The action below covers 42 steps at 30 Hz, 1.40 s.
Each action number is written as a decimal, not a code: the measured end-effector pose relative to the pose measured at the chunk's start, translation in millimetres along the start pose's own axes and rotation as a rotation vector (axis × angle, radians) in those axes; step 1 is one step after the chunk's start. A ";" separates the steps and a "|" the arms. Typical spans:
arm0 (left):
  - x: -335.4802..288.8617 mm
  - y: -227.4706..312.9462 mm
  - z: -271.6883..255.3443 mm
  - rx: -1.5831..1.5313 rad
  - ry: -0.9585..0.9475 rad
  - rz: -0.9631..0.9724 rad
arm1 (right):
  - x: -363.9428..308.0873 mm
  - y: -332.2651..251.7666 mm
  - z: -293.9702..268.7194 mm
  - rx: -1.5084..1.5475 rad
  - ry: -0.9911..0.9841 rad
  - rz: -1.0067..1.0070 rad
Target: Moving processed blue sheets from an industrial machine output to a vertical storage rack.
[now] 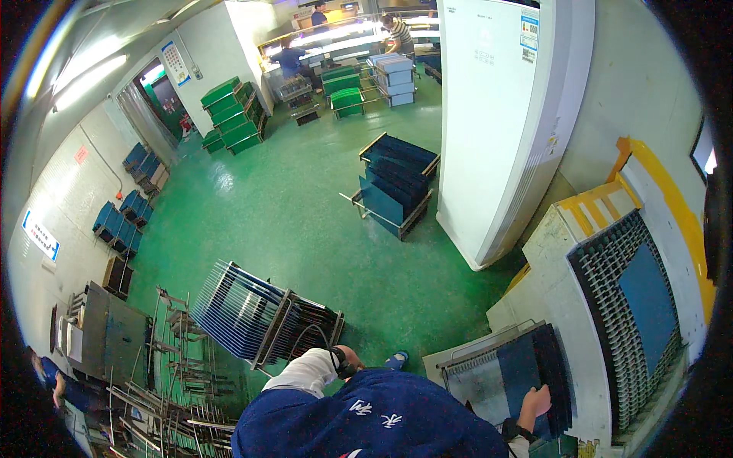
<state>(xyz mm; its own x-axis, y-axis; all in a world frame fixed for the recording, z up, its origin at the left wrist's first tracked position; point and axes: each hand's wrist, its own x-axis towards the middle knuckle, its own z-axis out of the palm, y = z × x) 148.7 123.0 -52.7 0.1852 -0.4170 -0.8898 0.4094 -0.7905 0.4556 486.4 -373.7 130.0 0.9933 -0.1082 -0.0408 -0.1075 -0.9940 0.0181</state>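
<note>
My right hand [537,401] is closed at the edge of a dark blue panel [527,366], one of several standing upright in a slotted rack [473,382] at the lower right. My left hand [349,362], beyond a white sleeve and a black wristband, is beside a metal rack [282,324] filled with thin panels on edge. Its fingers are mostly hidden, so whether it touches that rack is unclear. On the far right, a flat blue panel [647,305] lies on a bed of small rollers [603,282].
A tall white cabinet [489,130] stands at the right. Dark panels fill a rack [393,191] on the green floor [282,206]. Metal frames [187,343] crowd the lower left. Green stacks [233,114] stand farther back. People [292,59] work at a lit bench; another person [57,382] is at lower left.
</note>
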 end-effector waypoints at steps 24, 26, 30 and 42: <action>-28.7 28.7 -2.6 -0.007 -0.008 -0.039 | -0.6 -0.1 -1.2 -0.013 -0.010 -0.006; -20.4 18.7 2.4 -0.016 -0.007 -0.025 | -0.5 -3.2 -2.6 -0.012 -0.019 -0.012; -22.2 18.8 -0.6 0.002 0.001 0.053 | -1.3 -3.2 -3.7 0.000 -0.014 -0.009; -12.9 8.8 2.9 0.022 0.005 0.063 | -2.4 -6.6 -7.2 0.007 0.002 -0.020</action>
<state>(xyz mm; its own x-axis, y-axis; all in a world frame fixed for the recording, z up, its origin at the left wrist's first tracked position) 147.3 120.1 -37.2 0.2141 -0.4640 -0.8596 0.3771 -0.7725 0.5109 485.0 -366.8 137.2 0.9953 -0.0879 -0.0394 -0.0876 -0.9961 0.0103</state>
